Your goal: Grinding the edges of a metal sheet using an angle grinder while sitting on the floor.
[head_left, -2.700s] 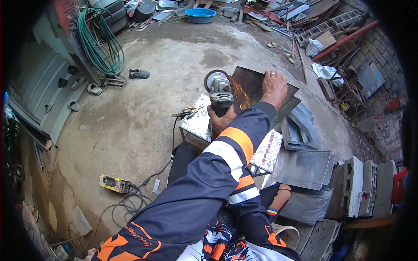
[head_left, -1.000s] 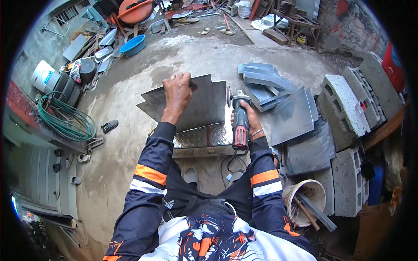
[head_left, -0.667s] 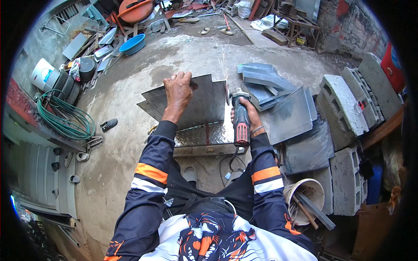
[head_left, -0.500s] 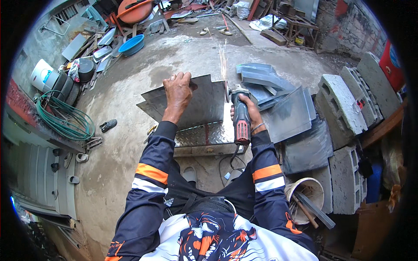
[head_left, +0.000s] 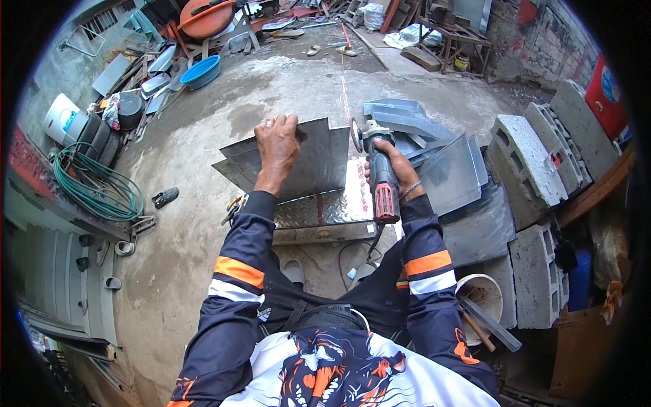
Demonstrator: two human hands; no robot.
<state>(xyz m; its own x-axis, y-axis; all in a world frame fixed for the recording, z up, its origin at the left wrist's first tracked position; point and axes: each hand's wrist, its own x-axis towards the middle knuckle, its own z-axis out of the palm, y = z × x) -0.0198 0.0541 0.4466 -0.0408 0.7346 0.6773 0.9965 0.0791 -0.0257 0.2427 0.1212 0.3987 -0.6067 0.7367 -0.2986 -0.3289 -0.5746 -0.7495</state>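
My left hand [head_left: 278, 150] is closed over the far edge of a bent grey metal sheet [head_left: 319, 163], holding it tilted above a diamond-plate metal surface [head_left: 308, 209]. In my right hand [head_left: 400, 166] is an angle grinder [head_left: 382, 156], black and grey with a red rear end, its cord running down toward my legs. Its disc [head_left: 356, 134] stands just right of the sheet's right edge, with a small gap showing. A thin streak of sparks [head_left: 344, 91] trails away beyond the sheet.
Right of the grinder lie folded metal pieces [head_left: 407, 121] and flat sheets [head_left: 447, 176]. Concrete blocks [head_left: 525, 159] and a white bucket [head_left: 491, 292] with tools stand farther right. At left are a coiled green hose [head_left: 95, 186] and a shoe [head_left: 165, 197]; a blue basin [head_left: 201, 72] sits farther back.
The grinder has shifted slightly right and tilted, its disc coming away from the sheet's edge. The spark stream has thinned. My left hand and the sheet have barely moved.
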